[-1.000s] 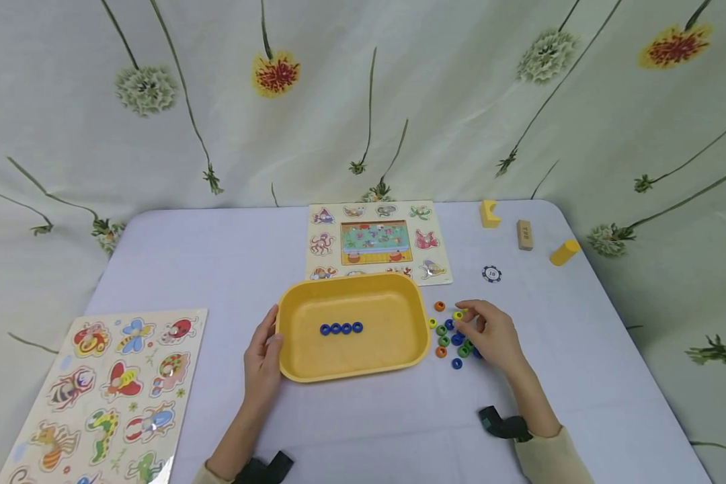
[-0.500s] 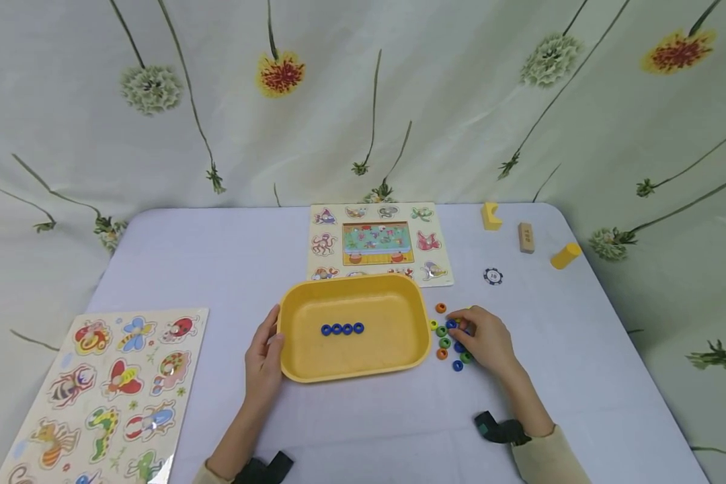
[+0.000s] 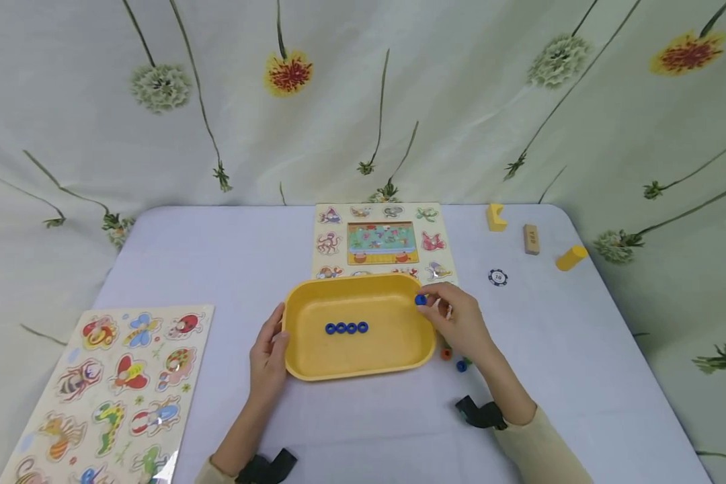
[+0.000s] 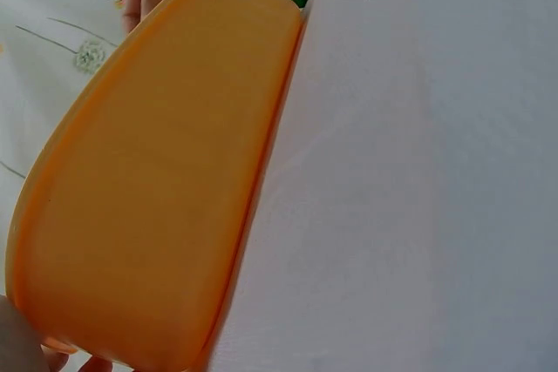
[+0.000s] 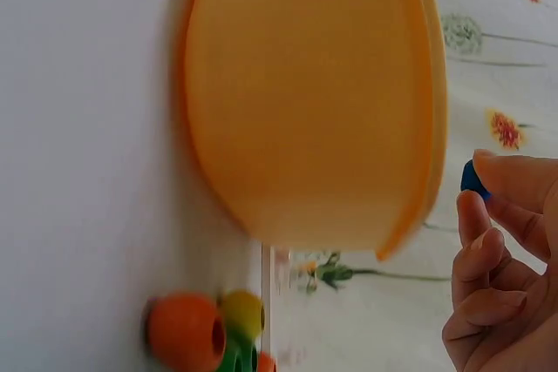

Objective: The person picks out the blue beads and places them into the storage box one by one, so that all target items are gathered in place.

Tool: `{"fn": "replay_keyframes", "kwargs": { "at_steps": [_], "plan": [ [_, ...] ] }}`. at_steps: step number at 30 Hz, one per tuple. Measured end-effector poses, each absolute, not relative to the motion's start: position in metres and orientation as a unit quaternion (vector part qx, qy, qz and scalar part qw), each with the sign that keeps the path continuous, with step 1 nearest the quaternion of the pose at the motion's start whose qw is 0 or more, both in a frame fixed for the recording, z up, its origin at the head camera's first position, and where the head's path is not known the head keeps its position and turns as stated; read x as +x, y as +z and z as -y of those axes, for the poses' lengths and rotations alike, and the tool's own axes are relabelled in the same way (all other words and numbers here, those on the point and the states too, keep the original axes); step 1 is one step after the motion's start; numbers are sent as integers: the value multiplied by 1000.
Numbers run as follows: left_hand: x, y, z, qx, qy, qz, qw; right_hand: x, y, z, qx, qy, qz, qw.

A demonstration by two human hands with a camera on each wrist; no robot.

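Broadly, a white cloth-covered table (image 3: 230,262) is bearing a shallow yellow plastic-looking tray (image 3: 393,349). The left hand (image 3: 269,363) is gripping its left end, thumb at the rim. The right hand (image 3: 460,323), thumb and forefinger barely parted, is pinching a small blue ring-shaped bead (image 3: 421,300) above the tray's far right corner; four matching beads (image 3: 347,328) are lying inside. They are looking light, hard, slippery: best pinched across the sides.

Blue bead (image 5: 472,180) between fingers (image 5: 516,179)
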State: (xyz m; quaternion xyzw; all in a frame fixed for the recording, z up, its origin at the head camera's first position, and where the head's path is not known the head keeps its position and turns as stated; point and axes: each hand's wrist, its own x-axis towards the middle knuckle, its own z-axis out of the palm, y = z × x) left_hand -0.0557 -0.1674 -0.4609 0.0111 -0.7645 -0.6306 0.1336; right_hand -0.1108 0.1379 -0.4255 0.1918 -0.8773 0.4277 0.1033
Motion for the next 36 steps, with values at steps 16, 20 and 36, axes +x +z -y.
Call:
{"fn": "replay_keyframes", "kwargs": {
  "at_steps": [16, 20, 36],
  "plan": [
    [-58, -463, 163, -6, -627, 768, 132, -130, -440, -69, 222, 246, 941, -65],
    [-57, -462, 163, -3, -626, 769, 130, -130, -444, -64, 224, 200, 949, -100],
    [-63, -488, 176, 6, -623, 771, 134, -97, -417, -109, 237, 362, 898, 78]
  ]
}}
